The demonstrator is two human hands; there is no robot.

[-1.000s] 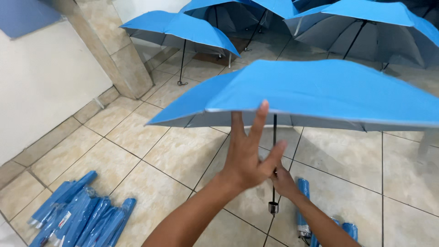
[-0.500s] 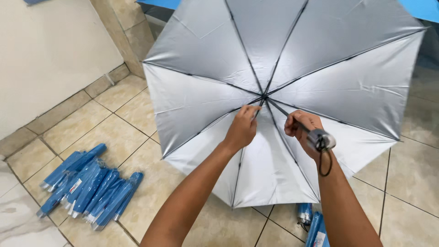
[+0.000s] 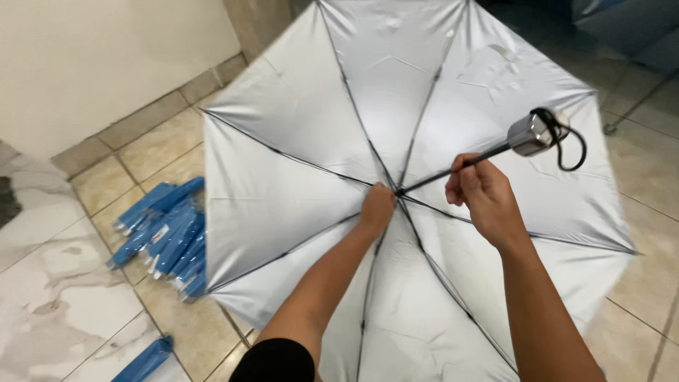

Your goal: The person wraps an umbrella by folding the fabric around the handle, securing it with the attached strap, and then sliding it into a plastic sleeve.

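- At the centre of my view, my left hand (image 3: 377, 206) is closed into a fist at the hub of the open umbrella with the silver-grey lining (image 3: 297, 141), fingers curled around the spot where the thin dark metal ribs (image 3: 353, 99) meet.
- Just beside it, my right hand (image 3: 481, 198) is clamped on the slim black shaft (image 3: 460, 168), thumb and fingers wrapped tight, with the shaft running up and to the right out of the fist.
- Past that fist the shaft ends in a squared silver-grey handle (image 3: 530, 134), clear of my fingers, with a black wrist cord (image 3: 569, 145) looping off its end.
- The umbrella is tilted with its inside facing me, its canopy spread wide behind both hands and hiding most of the floor; both forearms reach up to it from the bottom edge.
- Left of the canopy, on the beige tiled floor (image 3: 141, 152), lies a heap of folded blue umbrellas in sleeves (image 3: 166, 237), well apart from my hands.
- One more folded blue umbrella (image 3: 145, 359) lies alone near the bottom left, on a pale marbled tile (image 3: 64, 297).
- Beyond the heap a cream wall (image 3: 99, 56) rises, and at the top right the edge of another open umbrella (image 3: 636, 35) shows dimly.
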